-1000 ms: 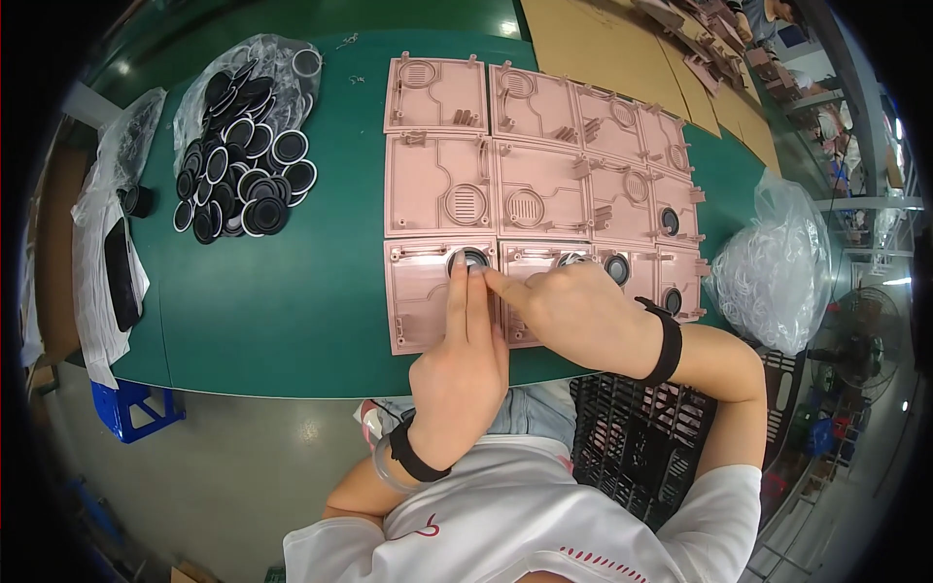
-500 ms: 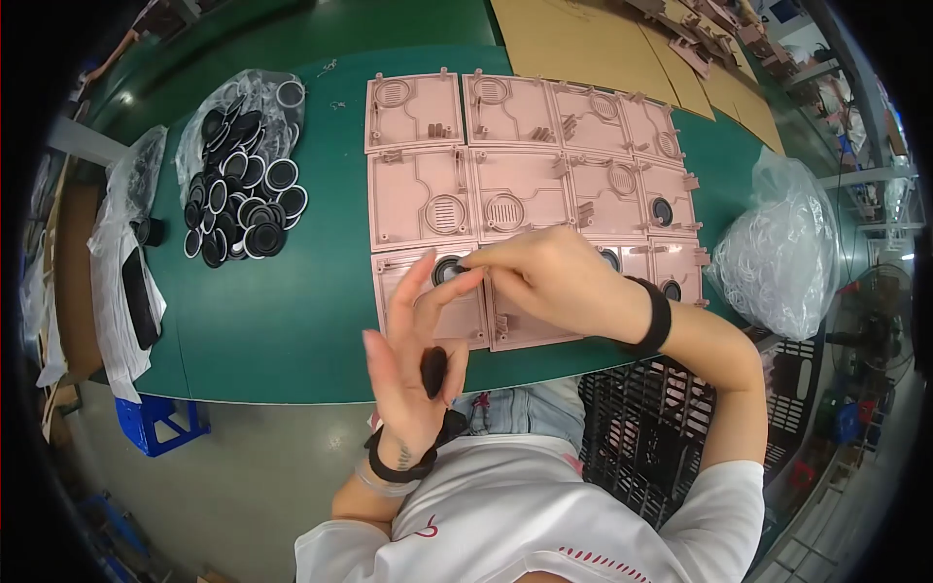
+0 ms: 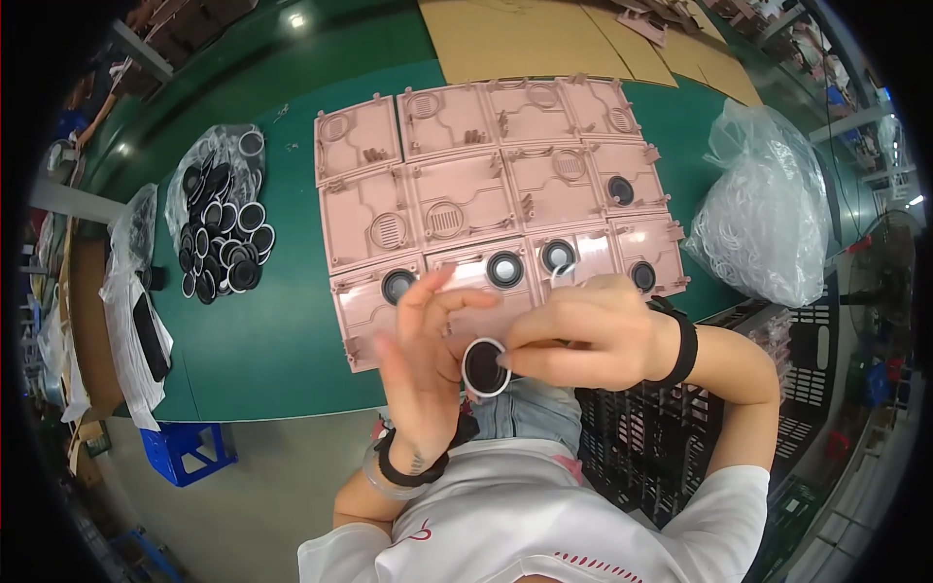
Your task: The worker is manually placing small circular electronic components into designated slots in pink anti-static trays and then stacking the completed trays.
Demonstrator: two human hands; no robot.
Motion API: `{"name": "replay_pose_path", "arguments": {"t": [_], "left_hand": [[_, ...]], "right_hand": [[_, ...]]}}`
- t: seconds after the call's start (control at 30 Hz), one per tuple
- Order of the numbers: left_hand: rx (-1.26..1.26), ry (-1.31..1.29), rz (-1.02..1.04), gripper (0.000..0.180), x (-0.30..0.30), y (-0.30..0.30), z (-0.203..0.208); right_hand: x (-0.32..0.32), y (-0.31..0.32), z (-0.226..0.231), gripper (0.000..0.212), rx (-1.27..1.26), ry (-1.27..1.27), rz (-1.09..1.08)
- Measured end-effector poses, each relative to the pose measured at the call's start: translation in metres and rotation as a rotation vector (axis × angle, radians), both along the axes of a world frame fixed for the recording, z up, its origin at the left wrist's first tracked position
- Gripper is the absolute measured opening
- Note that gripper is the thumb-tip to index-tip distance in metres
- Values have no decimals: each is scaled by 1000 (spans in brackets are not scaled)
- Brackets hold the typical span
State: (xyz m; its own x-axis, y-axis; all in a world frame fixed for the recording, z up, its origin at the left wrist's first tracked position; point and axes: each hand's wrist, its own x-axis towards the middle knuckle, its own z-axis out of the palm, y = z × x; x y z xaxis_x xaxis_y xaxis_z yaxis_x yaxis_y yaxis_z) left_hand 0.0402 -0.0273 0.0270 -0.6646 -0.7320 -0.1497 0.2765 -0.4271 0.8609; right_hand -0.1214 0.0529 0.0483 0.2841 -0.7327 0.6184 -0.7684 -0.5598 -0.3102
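Note:
A round black speaker with a white rim (image 3: 473, 391) is pinched at its right edge between the thumb and fingers of my right hand (image 3: 593, 335). My left hand (image 3: 423, 360) is beside it, palm turned up and fingers spread, somewhat blurred; whether it touches the rim I cannot tell. Beyond both hands lie pink plastic panels (image 3: 364, 325) in rows. Black round speakers sit in several of them, among them one speaker (image 3: 504, 270) just past my hands and another speaker (image 3: 642, 277) at the right. A thin pale ring (image 3: 555, 275) shows beside my right knuckles.
To the left, a pile of black discs with white rims (image 3: 225, 255) spills from a clear bag. A clear bag of white rings (image 3: 768, 214) stands at the right. Cardboard (image 3: 525, 44) lies at the back. Below the table are a blue stool (image 3: 185, 452) and a black crate (image 3: 632, 428).
My right hand has drawn back from the front panel and now holds a white-rimmed speaker. The black disc in my left palm no longer shows there. The view has shifted.

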Motion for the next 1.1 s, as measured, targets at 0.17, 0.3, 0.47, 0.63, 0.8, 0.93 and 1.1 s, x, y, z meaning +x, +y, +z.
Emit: {"name": "replay_pose_path", "arguments": {"t": [0.17,0.3,0.47,0.63,0.8,0.93,1.1], "left_hand": [[226,-66,-415,58,10,-10,-17],[240,-4,-401,30,9,-6,-14],[113,-126,-276,15,0,-3,-14],[-73,-186,-176,13,-5,2,-18],[-70,-153,-232,11,-4,4,-21],[-398,-262,-230,10,0,3,-29],[-501,-268,-191,10,-5,2,-23]], "right_hand": [[-22,14,0,22,-66,-15,-79],[-29,15,-3,20,-94,-1,-128],[-27,17,-5,19,31,-74,-259],[-15,15,-4,21,245,-446,-325],[-9,20,-5,19,453,-567,-347],[-12,15,5,26,478,-594,-413],[-18,20,4,30,687,-617,-341]]}}
